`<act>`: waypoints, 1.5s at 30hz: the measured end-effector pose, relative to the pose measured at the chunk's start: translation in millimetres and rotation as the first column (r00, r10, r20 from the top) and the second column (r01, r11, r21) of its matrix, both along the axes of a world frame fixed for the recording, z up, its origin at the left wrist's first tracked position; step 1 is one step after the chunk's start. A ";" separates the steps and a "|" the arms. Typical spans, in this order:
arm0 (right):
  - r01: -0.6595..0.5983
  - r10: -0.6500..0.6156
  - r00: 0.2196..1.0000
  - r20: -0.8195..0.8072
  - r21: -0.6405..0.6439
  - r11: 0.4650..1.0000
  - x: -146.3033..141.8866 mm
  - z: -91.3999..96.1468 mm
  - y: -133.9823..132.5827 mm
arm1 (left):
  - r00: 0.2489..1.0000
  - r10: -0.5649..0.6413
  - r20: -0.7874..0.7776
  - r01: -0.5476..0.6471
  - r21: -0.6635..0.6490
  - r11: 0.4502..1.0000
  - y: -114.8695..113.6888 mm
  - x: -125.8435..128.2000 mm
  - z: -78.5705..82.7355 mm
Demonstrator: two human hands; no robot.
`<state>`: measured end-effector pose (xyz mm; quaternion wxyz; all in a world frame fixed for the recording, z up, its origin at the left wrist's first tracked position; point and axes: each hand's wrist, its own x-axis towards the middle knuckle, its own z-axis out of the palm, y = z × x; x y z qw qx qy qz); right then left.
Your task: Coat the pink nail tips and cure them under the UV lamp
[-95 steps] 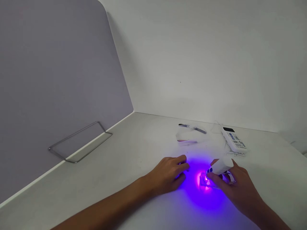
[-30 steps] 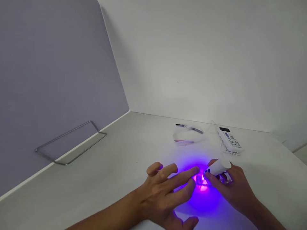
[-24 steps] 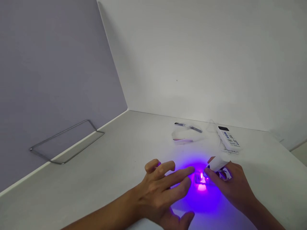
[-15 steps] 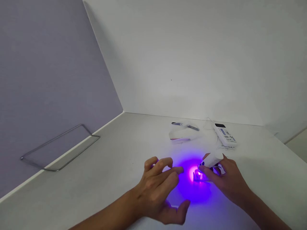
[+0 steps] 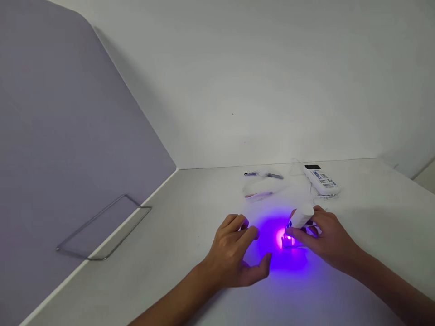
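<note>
My right hand (image 5: pixel 331 233) is closed around a small white handheld UV lamp (image 5: pixel 302 216), tilted, with dark spots near its lower end. Violet light from it falls on the white table. Under the lamp's lower end is a small clear piece (image 5: pixel 288 242), its kind lost in the glare; I cannot tell whether the lamp touches it. To the left of the glow, my left hand (image 5: pixel 234 253) hovers with fingers bent and thumb apart, holding nothing.
At the back right lies a white device (image 5: pixel 322 180) with a black screen and printed label, thin white cords around it. Left of it are slim tools (image 5: pixel 260 194) beside a grey blade-like piece (image 5: pixel 274 176). A bent metal wire frame (image 5: pixel 125 231) is by the purple-grey side panel (image 5: pixel 84 113).
The fingers of my left hand have curled in more. My right hand still holds the lamp, its light on. The whole view has tilted a little.
</note>
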<state>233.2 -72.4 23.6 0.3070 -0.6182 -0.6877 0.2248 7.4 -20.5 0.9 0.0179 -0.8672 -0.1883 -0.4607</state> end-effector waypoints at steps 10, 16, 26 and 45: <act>0.000 0.000 1.000 -0.018 -0.031 1.000 1.9 -6.5 0.6 | 0.996 -0.004 -0.088 0.003 -0.014 1.000 2.1 -1.4 -2.7; -0.016 0.014 0.999 -0.032 -0.054 0.998 0.7 -5.8 0.8 | 0.995 -0.038 -0.094 0.034 -0.049 0.998 5.3 -1.2 -7.9; -0.038 0.037 0.999 -0.038 -0.049 0.998 0.9 -7.1 0.4 | 0.992 -0.041 -0.120 0.022 -0.148 0.989 9.7 -3.2 -12.9; 0.023 0.001 0.987 -0.162 0.147 0.989 -0.7 -9.0 -2.2 | 0.988 -0.033 -0.150 0.009 -0.154 0.988 12.9 -3.9 -17.1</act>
